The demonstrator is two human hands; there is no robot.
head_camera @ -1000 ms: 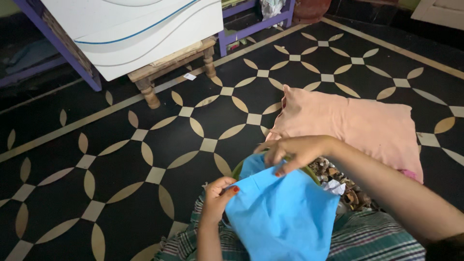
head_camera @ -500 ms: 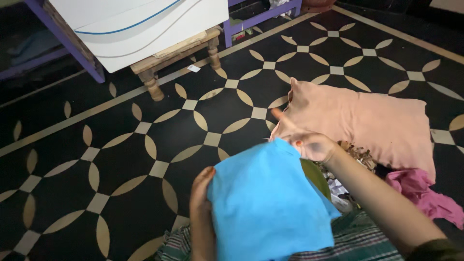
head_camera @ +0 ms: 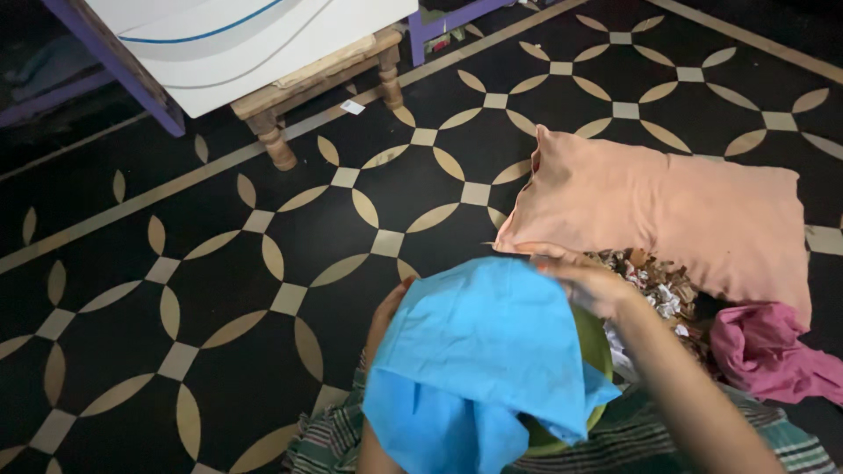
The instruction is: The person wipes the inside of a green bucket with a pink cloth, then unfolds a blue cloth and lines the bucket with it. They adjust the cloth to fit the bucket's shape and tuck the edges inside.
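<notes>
A bright blue cloth (head_camera: 479, 351) hangs spread over a round green bowl (head_camera: 590, 347) in my lap. My left hand (head_camera: 386, 318) grips the cloth's left edge, mostly hidden behind the fabric. My right hand (head_camera: 584, 281) holds the cloth's upper right edge, fingers pinched on it above the bowl rim. Only a sliver of the bowl shows at the right and lower right of the cloth.
A peach pillow (head_camera: 667, 211) lies on the patterned black floor to the right. A heap of scraps (head_camera: 654, 281) and a pink cloth (head_camera: 773, 351) sit below it. A wooden stool (head_camera: 307, 96) under a white appliance (head_camera: 237, 44) stands at upper left. Striped fabric (head_camera: 334, 439) covers my lap.
The blue cloth has been spread wider and pulled down over the green bowl. My right hand shifted from the cloth's top to its right edge. The view tilted down.
</notes>
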